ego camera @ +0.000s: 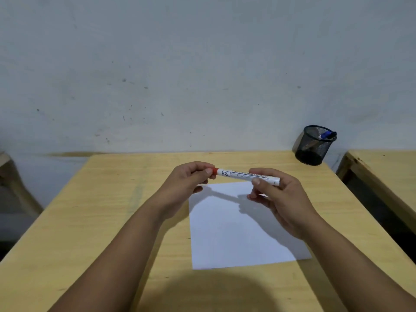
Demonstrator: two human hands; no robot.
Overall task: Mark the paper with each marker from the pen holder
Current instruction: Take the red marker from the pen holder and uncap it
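A white marker [238,174] with a red cap lies level in the air above the far edge of a blank white sheet of paper [234,235]. My left hand [186,183] pinches the red cap end. My right hand [276,199] grips the white barrel near its other end. At the table's back right corner stands a black mesh pen holder [313,147], and a blue-capped marker [327,135] leans on its rim.
The paper lies on a light wooden table [112,221] set against a grey wall. A second wooden table [382,172] stands to the right across a narrow gap. Part of another piece of furniture [9,176] shows at the left edge.
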